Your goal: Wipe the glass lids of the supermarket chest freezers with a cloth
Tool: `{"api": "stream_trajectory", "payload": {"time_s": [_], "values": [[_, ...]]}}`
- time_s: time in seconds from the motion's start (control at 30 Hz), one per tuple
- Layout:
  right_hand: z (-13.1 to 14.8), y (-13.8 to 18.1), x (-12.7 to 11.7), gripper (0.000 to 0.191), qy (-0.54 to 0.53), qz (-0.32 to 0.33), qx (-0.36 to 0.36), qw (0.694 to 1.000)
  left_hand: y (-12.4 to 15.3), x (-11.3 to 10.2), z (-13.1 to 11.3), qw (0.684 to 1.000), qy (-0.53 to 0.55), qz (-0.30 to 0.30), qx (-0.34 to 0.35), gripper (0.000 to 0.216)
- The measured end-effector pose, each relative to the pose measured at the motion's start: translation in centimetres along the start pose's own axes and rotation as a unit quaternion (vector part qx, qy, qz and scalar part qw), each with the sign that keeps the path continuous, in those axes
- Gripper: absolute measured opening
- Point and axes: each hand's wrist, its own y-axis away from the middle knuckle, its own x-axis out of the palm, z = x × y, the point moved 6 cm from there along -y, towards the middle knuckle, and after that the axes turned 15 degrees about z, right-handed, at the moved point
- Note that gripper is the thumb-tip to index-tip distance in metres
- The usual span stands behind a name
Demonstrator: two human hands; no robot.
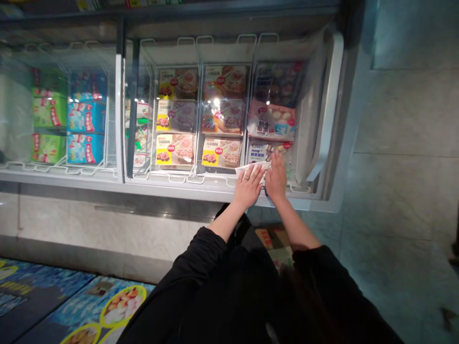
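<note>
My left hand [247, 185] rests with fingers stretched out at the front edge of a display freezer, over a flat white piece [266, 166] that looks like a cloth or paper. Most of that piece is hidden by the hands. Close on its right, my right hand [276, 179] has its fingers extended, pointing away from me, also against the white piece. Beyond the fingertips, under the glass lid, lie a white bag with blue print [256, 154] and a pink bag of frozen food [271, 122]. Whether my fingers touch the glass I cannot tell exactly.
Boxes of frozen food [175, 149] stand in wire baskets [196, 119] under the glass. A pale curved handle [332, 100] runs along the lid's right side. Green packs [49, 112] and blue packs [86, 117] lie further left. A printed cardboard box [278, 246] is below me.
</note>
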Motion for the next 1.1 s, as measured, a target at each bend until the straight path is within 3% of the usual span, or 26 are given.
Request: {"api": "stream_trajectory", "payload": {"time_s": [0.1,0.23,0.33,0.43,0.53,0.6,0.77,0.9,1.0,1.1], "values": [[-0.3,3.8,1.3,0.046,-0.005,0.013,0.033,0.999,0.5,1.3,-2.4,0.999,-0.001,0.017,0.038,0.043],[-1.1,5.1,1.7,0.045,-0.010,0.014,0.052,0.998,0.1,1.1,-3.4,0.998,-0.004,0.006,0.069,0.042],[-1.5,5.2,1.6,0.047,-0.009,0.025,0.057,0.998,0.6,0.3,-1.6,0.997,-0.012,0.002,0.071,0.041],[-1.4,5.3,1.3,0.049,-0.011,0.018,0.088,0.996,2.3,-0.4,1.8,0.999,-0.020,-0.015,0.025,0.044],[0.3,5.0,1.4,0.049,-0.020,0.005,0.104,0.994,4.2,-0.4,4.7,1.000,-0.017,-0.008,-0.008,0.047],[1.8,4.4,1.5,0.049,-0.029,-0.009,0.107,0.994,4.6,-0.5,5.7,1.000,-0.015,0.007,0.008,0.049],[3.5,3.2,1.9,0.047,-0.029,-0.032,0.136,0.990,2.1,-2.8,7.6,0.991,-0.026,0.060,0.113,0.048],[3.8,2.8,2.1,0.047,0.008,-0.016,0.140,0.990,1.1,-5.1,10.6,0.997,-0.001,0.032,0.065,0.049],[4.7,2.3,2.5,0.047,0.039,0.021,0.094,0.995,2.5,-4.2,10.7,0.998,-0.003,0.050,0.048,0.050],[5.2,2.0,2.8,0.048,0.056,0.037,0.077,0.995,3.0,-2.8,9.0,0.994,-0.010,0.072,0.086,0.049]]}}
